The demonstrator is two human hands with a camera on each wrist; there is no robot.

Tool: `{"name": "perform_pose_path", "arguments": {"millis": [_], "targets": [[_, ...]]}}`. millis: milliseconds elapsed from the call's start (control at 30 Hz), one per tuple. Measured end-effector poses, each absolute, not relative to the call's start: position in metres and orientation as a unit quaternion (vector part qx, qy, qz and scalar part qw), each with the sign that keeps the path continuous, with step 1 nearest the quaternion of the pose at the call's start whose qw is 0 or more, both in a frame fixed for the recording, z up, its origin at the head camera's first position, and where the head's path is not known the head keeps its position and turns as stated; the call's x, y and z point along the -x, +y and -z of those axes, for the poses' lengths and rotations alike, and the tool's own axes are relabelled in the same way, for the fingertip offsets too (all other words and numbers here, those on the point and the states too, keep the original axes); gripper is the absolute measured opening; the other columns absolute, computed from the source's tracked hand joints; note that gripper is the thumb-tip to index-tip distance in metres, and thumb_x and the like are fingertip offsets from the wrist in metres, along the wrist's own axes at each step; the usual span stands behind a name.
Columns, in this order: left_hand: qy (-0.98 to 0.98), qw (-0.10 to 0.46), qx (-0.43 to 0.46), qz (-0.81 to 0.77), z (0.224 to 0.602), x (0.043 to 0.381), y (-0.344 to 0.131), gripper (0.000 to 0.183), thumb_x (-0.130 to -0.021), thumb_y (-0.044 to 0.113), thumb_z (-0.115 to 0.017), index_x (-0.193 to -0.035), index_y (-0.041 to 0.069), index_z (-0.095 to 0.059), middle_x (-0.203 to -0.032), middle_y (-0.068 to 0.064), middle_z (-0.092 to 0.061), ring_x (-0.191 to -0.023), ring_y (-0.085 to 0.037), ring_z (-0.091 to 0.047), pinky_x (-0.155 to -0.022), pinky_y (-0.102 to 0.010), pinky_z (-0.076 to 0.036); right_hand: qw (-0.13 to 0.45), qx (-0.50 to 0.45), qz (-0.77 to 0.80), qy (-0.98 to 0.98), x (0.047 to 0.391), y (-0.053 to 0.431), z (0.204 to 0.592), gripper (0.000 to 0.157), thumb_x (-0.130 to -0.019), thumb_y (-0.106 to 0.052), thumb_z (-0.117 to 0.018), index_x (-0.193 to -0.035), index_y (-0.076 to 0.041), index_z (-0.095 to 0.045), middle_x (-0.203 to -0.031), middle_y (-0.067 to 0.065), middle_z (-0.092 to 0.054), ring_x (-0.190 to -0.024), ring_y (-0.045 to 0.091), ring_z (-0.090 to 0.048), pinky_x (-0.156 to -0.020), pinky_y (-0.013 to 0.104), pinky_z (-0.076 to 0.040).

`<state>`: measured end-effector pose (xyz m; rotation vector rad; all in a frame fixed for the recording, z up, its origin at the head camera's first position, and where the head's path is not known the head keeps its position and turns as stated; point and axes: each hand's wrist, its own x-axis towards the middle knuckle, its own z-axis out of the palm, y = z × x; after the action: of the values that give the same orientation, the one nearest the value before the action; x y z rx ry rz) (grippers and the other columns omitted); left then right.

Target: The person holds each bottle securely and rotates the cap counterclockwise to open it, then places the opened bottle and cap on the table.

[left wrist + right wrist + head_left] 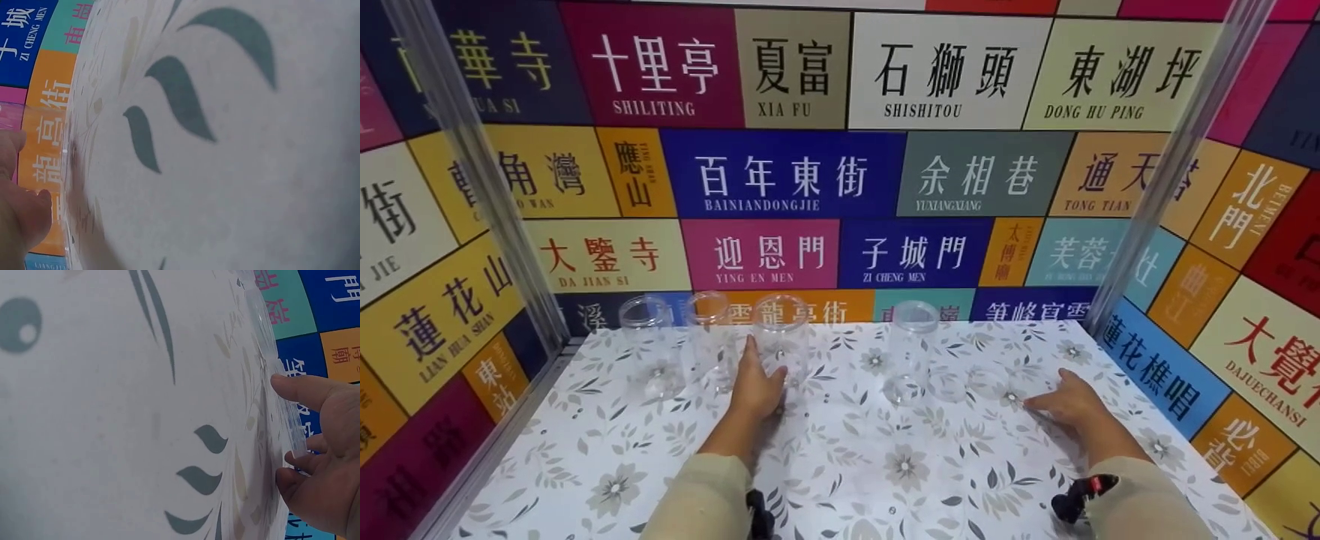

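In the head view, my left hand [757, 386] is at the near left side of a clear cylindrical jar [791, 346], fingers and thumb spread apart. Whether it touches the jar I cannot tell; the left wrist view shows the thumb [35, 211] in front of clear plastic. My right hand [1069, 401] hovers low over the table at right, thumb and fingers parted. Nearest to it lies a flat clear disc, perhaps a lid [988, 382], with another clear disc [946, 385] beside that. A taller, narrower clear jar [913, 352] stands left of the discs.
Two more clear jars stand left of my left hand, one wide jar [649, 356] and one narrower jar [711, 349]. The table [840, 487] has a white cover with leaves and flowers. Colourful lettered panels [780, 176] and transparent upright edges [480, 172] enclose it.
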<state>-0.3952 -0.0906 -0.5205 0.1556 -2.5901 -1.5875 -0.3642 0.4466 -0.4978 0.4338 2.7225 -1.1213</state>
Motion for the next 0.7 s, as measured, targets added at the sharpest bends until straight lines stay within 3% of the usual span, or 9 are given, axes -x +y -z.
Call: {"name": "perform_pose_path", "arguments": {"millis": [233, 467, 533, 700], "targets": [[-0.852, 0.050, -0.049, 0.520, 0.519, 0.391, -0.091, 0.092, -0.107, 0.018, -0.064, -0.172, 0.008, 0.000, -0.180, -0.023, -0.011, -0.168, -0.039, -0.012, -0.138, -0.053, -0.012, 0.081, -0.123, 0.347, 0.926, 0.365, 0.448, 0.498, 0.128, -0.086, -0.041, -0.085, -0.166, 0.009, 0.001, -0.169, 0.043, -0.006, -0.156, 0.065, -0.009, -0.131, 0.072, -0.009], [-0.841, 0.062, -0.047, 0.535, 0.510, 0.377, -0.090, 0.097, -0.105, 0.023, -0.068, -0.173, 0.012, 0.001, -0.181, -0.018, -0.009, -0.169, -0.037, -0.010, -0.138, -0.053, -0.012, 0.067, -0.130, 0.368, 0.918, 0.364, 0.443, 0.488, 0.131, -0.088, -0.054, -0.083, -0.168, 0.004, 0.003, -0.173, 0.038, -0.001, -0.159, 0.062, -0.007, -0.131, 0.072, -0.016], [-0.837, 0.075, -0.046, 0.540, 0.506, 0.372, -0.090, 0.098, -0.105, 0.024, -0.068, -0.173, 0.014, 0.001, -0.182, -0.017, -0.009, -0.169, -0.036, -0.010, -0.138, -0.052, -0.012, 0.056, -0.125, 0.376, 0.917, 0.365, 0.438, 0.484, 0.130, -0.090, -0.059, -0.080, -0.169, 0.002, 0.004, -0.175, 0.036, 0.000, -0.160, 0.061, -0.007, -0.130, 0.072, -0.017], [-0.840, 0.154, -0.016, 0.520, 0.496, 0.359, -0.088, 0.096, -0.101, 0.022, -0.073, -0.171, 0.004, -0.010, -0.176, -0.028, -0.020, -0.165, -0.044, -0.020, -0.137, -0.055, -0.019, 0.031, -0.109, 0.376, 0.920, 0.366, 0.422, 0.473, 0.126, -0.091, -0.065, -0.075, -0.171, -0.003, 0.001, -0.177, 0.031, -0.004, -0.162, 0.058, -0.009, -0.130, 0.073, -0.021]]}}
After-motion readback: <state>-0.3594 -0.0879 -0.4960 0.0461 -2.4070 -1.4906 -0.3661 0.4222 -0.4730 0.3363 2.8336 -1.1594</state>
